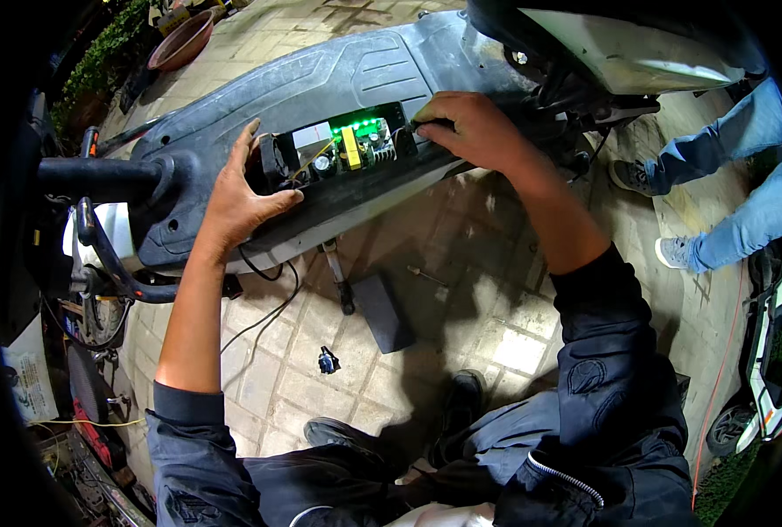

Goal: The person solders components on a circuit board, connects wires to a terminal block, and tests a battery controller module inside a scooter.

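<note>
A grey scooter footboard (pixel 303 97) lies across the upper middle. In it sits a black housing (pixel 278 156) with an exposed circuit board (pixel 369 149), carrying green lights, a yellow transformer (pixel 351 147) and thin wires. My left hand (pixel 246 198) grips the housing's left end, thumb along the near edge and fingers at the far side. My right hand (pixel 466 132) is closed at the housing's right end, thumb and forefinger on its edge; anything smaller between the fingertips is too small to make out.
A tool (pixel 343 294), grey block (pixel 382 312) and small black piece (pixel 327 360) lie on paving below. Another person's legs (pixel 716 149) are at right, beside another vehicle (pixel 769 342). Cables, vehicle parts and a bowl (pixel 180 46) line the left side.
</note>
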Action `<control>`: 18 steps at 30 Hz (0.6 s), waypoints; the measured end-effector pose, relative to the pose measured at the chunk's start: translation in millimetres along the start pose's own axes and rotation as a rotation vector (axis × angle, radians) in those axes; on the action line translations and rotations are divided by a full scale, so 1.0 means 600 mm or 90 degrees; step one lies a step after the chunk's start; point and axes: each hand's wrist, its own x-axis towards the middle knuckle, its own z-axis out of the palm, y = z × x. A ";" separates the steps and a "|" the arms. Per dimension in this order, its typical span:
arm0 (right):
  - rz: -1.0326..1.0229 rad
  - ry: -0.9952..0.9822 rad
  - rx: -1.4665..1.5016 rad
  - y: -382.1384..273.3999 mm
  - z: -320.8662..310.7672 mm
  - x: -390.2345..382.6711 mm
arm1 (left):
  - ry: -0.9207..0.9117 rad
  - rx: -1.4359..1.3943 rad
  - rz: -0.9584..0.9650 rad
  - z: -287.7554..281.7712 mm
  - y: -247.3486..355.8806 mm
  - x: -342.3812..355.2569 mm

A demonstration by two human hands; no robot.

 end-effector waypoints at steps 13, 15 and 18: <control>-0.028 -0.004 -0.191 -0.011 -0.006 0.002 | -0.002 -0.037 0.005 0.002 -0.002 0.001; -0.033 -0.006 -0.227 -0.016 -0.003 -0.001 | 0.000 -0.030 -0.006 0.003 -0.003 -0.002; -0.035 -0.015 -0.231 -0.021 0.000 -0.001 | 0.016 0.003 0.002 0.003 -0.007 -0.003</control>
